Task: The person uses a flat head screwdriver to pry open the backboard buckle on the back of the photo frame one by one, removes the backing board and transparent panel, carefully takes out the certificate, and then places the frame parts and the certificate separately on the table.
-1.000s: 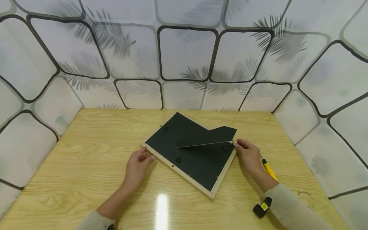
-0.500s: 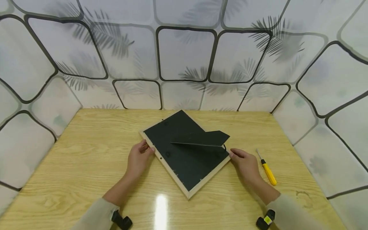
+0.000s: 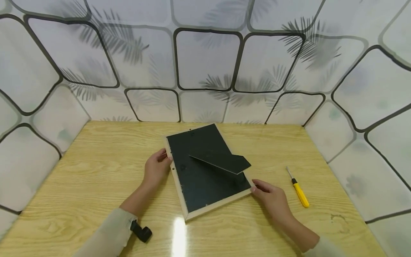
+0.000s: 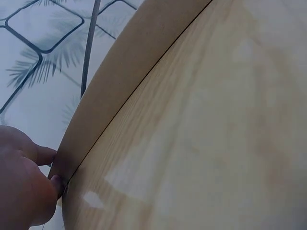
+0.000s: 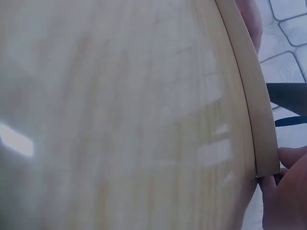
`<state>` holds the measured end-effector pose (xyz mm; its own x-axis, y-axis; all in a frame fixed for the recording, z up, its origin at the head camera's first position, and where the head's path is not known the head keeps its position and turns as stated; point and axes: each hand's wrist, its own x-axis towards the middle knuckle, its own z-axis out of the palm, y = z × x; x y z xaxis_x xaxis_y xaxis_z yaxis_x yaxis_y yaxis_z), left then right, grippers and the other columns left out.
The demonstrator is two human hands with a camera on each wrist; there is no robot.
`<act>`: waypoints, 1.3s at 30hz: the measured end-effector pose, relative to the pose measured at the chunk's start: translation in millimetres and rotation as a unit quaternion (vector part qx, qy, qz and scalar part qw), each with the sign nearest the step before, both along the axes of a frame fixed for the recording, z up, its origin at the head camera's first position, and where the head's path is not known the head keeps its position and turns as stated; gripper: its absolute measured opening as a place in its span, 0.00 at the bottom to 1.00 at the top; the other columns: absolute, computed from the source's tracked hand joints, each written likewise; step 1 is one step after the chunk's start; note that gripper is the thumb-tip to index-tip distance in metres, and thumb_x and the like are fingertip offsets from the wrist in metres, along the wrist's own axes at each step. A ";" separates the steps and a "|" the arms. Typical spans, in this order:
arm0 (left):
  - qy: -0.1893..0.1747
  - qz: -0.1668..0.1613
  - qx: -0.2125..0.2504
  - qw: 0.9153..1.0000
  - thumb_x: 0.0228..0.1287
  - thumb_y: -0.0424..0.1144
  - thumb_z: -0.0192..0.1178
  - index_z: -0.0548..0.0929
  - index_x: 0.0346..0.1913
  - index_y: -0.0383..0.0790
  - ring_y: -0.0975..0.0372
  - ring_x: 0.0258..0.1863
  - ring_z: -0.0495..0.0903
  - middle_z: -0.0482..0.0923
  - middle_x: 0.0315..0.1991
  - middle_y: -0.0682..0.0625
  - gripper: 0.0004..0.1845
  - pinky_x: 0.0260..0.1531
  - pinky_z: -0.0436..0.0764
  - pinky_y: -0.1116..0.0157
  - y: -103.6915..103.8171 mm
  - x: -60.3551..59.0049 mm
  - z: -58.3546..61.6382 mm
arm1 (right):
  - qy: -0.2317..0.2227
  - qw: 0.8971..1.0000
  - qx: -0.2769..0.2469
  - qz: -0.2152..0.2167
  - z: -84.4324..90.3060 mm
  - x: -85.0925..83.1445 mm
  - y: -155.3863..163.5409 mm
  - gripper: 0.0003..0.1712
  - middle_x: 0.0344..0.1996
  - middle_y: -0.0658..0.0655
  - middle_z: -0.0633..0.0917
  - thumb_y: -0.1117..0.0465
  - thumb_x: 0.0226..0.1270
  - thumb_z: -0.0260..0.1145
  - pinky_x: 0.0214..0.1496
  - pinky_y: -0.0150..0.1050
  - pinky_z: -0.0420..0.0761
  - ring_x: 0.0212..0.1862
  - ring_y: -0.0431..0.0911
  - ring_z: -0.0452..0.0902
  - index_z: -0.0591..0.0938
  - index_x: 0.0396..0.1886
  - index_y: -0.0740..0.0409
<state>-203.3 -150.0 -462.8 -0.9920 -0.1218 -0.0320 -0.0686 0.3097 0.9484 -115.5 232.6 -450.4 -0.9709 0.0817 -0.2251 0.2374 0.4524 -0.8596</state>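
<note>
A picture frame [image 3: 205, 171] lies face down, its black backing up and a pale wood border around it. Its black easel stand [image 3: 224, 161] is folded out from the back. My left hand [image 3: 156, 167] holds the frame's left border; in the left wrist view, the thumb and a finger of this hand [image 4: 24, 177] meet the wooden edge [image 4: 110, 86]. At the lower right corner my right hand [image 3: 271, 196] pinches the border between thumb and fingers. The right wrist view shows that corner in the fingers of the right hand [image 5: 290, 191], which are partly cut off.
A screwdriver [image 3: 300, 192] with a yellow handle lies on the wooden table [image 3: 96, 171] to the right of my right hand. Patterned panels [image 3: 208, 60] enclose the table at the back and both sides.
The picture frame has turned clockwise on the table, its near corner swinging left. My right hand has come nearer along with its corner; the left has shifted slightly away. The screwdriver is fully uncovered.
</note>
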 end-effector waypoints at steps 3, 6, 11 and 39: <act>-0.006 -0.008 0.007 1.000 0.75 0.36 0.55 0.66 0.75 0.32 0.47 0.70 0.71 0.70 0.70 0.35 0.29 0.68 0.74 0.51 -0.5 -5.7 0.9 | -0.009 1.000 0.000 0.001 0.0 4.9 -3.2 0.27 0.65 0.54 0.81 0.48 0.71 0.68 0.67 0.40 0.78 0.70 0.49 0.72 0.80 0.66 0.51; -0.012 -0.015 0.007 1.000 0.76 0.36 0.55 0.66 0.75 0.33 0.47 0.70 0.70 0.70 0.71 0.36 0.28 0.68 0.74 0.51 -0.5 -12.2 2.2 | -0.014 1.000 -0.005 0.001 -0.4 8.3 -6.3 0.27 0.64 0.54 0.81 0.48 0.70 0.69 0.66 0.38 0.79 0.70 0.49 0.73 0.81 0.65 0.52; -0.021 -0.032 -0.003 0.999 0.77 0.36 0.54 0.66 0.75 0.35 0.47 0.71 0.69 0.69 0.71 0.36 0.28 0.70 0.73 0.52 -0.6 -24.4 2.5 | -0.010 1.000 -0.016 0.003 -1.3 12.9 -11.7 0.24 0.63 0.55 0.83 0.53 0.69 0.69 0.60 0.33 0.82 0.66 0.49 0.77 0.82 0.63 0.53; -0.026 -0.057 -0.008 0.998 0.78 0.37 0.53 0.65 0.75 0.35 0.48 0.72 0.68 0.70 0.71 0.38 0.27 0.69 0.73 0.52 0.2 -33.7 2.6 | 0.140 0.983 -0.091 0.078 67.5 -24.3 -23.1 0.32 0.64 0.56 0.81 0.45 0.72 0.66 0.58 0.24 0.79 0.60 0.35 0.80 0.77 0.68 0.56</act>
<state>-237.0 -149.8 -460.3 -0.9965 -0.0096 -0.0827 -0.0812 0.3328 0.9395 -139.8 209.6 -382.9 -0.9943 -0.0910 0.0558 -0.0805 0.2964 -0.9517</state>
